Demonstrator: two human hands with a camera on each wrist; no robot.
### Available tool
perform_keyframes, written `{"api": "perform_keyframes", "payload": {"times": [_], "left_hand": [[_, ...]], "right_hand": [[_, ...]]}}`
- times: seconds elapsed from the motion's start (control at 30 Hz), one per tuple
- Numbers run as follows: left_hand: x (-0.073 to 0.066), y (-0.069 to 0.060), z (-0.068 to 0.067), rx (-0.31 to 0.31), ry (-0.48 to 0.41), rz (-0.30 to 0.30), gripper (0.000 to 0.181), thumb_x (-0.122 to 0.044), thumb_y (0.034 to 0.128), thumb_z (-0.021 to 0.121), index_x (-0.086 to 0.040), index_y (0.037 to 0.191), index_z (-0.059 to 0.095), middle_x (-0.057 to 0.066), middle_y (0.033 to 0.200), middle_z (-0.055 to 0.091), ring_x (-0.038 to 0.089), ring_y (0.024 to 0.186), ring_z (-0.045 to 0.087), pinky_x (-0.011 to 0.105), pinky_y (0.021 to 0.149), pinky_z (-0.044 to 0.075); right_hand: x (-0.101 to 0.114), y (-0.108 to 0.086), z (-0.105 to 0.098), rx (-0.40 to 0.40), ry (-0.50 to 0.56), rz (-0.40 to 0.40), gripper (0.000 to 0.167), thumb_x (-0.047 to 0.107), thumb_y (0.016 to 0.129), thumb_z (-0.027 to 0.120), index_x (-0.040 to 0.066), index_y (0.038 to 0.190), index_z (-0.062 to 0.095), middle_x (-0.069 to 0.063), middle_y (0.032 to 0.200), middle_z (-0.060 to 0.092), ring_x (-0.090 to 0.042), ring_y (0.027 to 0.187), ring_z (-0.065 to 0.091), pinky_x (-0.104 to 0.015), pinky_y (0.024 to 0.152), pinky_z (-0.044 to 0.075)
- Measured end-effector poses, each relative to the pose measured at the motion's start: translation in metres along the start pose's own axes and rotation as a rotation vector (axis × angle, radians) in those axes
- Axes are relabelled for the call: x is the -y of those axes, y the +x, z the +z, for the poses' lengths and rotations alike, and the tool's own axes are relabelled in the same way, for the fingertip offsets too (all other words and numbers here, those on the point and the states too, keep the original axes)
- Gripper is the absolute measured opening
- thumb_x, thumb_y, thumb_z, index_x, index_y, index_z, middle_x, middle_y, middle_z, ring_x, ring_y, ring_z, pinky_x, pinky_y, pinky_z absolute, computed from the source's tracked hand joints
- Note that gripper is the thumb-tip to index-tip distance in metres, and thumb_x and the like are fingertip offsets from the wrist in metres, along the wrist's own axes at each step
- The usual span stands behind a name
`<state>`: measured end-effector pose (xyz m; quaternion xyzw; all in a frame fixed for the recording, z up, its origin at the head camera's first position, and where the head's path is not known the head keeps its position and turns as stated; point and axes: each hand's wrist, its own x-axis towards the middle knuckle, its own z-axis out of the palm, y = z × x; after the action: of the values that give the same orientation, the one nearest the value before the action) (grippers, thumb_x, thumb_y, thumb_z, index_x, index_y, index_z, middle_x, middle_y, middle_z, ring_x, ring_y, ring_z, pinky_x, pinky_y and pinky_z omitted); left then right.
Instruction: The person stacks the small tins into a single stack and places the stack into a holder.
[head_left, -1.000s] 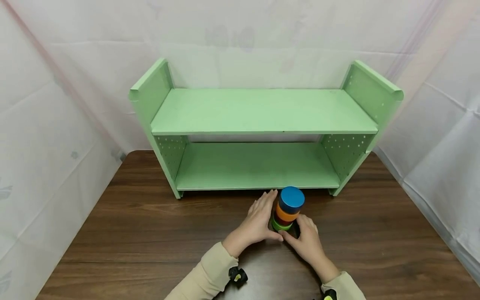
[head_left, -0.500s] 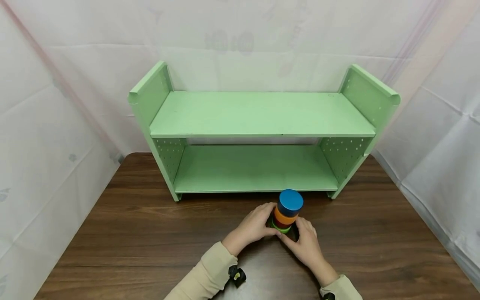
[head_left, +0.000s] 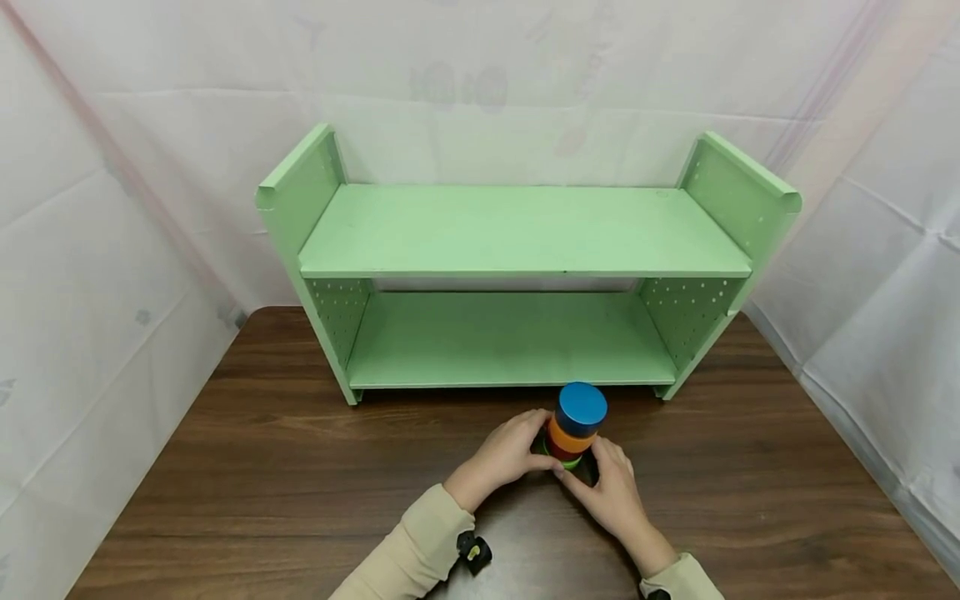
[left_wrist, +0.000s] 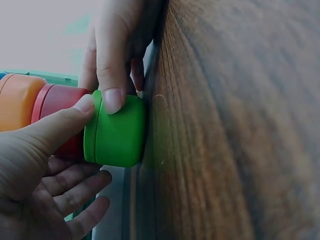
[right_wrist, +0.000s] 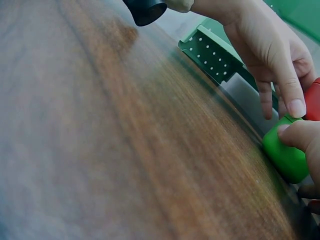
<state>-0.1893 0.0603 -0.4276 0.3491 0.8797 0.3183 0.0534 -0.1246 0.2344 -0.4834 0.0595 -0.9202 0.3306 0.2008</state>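
A stack of small round lidded containers stands upright on the wooden table: blue (head_left: 582,407) on top, orange (head_left: 572,437) under it, then red (left_wrist: 60,102), and green (left_wrist: 120,135) at the bottom. My left hand (head_left: 504,450) curls round the left side of the stack; its thumb lies over the red container, the tip at the green lid's edge. My right hand (head_left: 613,487) holds the green container low on the right, its thumb pressing the green side. Both thumbs nearly meet at the front. The fingers behind the stack are partly hidden.
A light green two-tier shelf (head_left: 525,229) stands behind the stack, its lower board (head_left: 510,342) just beyond the hands. Dark brown table (head_left: 300,492) spreads to both sides. Pale cloth (head_left: 525,83) hangs behind and at the sides.
My left hand's fingers have come down and closed in round the stack, bringing its thumb beside the right one. The right hand and the stack stay about where they were; the view shifted slightly.
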Motion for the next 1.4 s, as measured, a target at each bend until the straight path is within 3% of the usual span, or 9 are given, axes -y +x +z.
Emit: {"api": "perform_keyframes", "payload": {"times": [0.3,0.6,0.9,1.13,1.4], "left_hand": [[0.003,-0.003,0.0,0.085,0.05,-0.004,0.06,-0.031,0.0769,0.08,-0.005,0.125,0.056,0.007,0.116,0.063,0.02,0.106,0.06,0.032,0.09,0.049],[0.001,-0.005,0.003,0.108,0.111,-0.003,0.056,-0.032,0.0784,0.079,-0.007,0.124,0.057,0.005,0.114,0.064,0.017,0.104,0.06,0.031,0.088,0.05],[0.001,-0.002,0.0,0.09,0.188,0.021,0.055,-0.034,0.0784,0.078,-0.01,0.123,0.058,0.002,0.113,0.065,0.018,0.104,0.061,0.032,0.088,0.05],[0.0,-0.001,-0.002,0.087,0.246,0.023,0.053,-0.04,0.0765,0.078,-0.013,0.119,0.061,-0.001,0.108,0.067,0.018,0.099,0.062,0.038,0.089,0.049],[-0.001,0.001,-0.004,0.062,0.325,0.035,0.051,-0.044,0.0748,0.078,-0.015,0.113,0.063,-0.004,0.101,0.067,0.016,0.092,0.061,0.037,0.085,0.049]], "right_hand": [[0.003,-0.002,0.001,0.042,0.012,0.026,0.056,0.023,0.074,0.081,0.01,0.123,0.057,-0.012,0.113,0.064,-0.031,0.103,0.055,-0.058,0.088,0.039],[0.003,-0.008,-0.003,0.067,0.029,0.06,0.055,0.023,0.074,0.082,0.011,0.122,0.058,-0.011,0.115,0.065,-0.029,0.103,0.056,-0.056,0.088,0.041],[0.004,0.001,-0.011,0.115,0.048,0.054,0.054,0.022,0.076,0.08,0.01,0.123,0.058,-0.014,0.118,0.063,-0.036,0.11,0.055,-0.061,0.089,0.042],[0.005,0.005,-0.016,0.191,0.032,0.095,0.054,0.027,0.077,0.079,0.01,0.124,0.058,-0.013,0.119,0.064,-0.039,0.114,0.053,-0.065,0.091,0.039],[0.007,0.015,-0.024,0.254,-0.01,0.049,0.053,0.03,0.076,0.08,0.011,0.12,0.06,-0.009,0.116,0.065,-0.038,0.116,0.052,-0.063,0.093,0.038]]}}
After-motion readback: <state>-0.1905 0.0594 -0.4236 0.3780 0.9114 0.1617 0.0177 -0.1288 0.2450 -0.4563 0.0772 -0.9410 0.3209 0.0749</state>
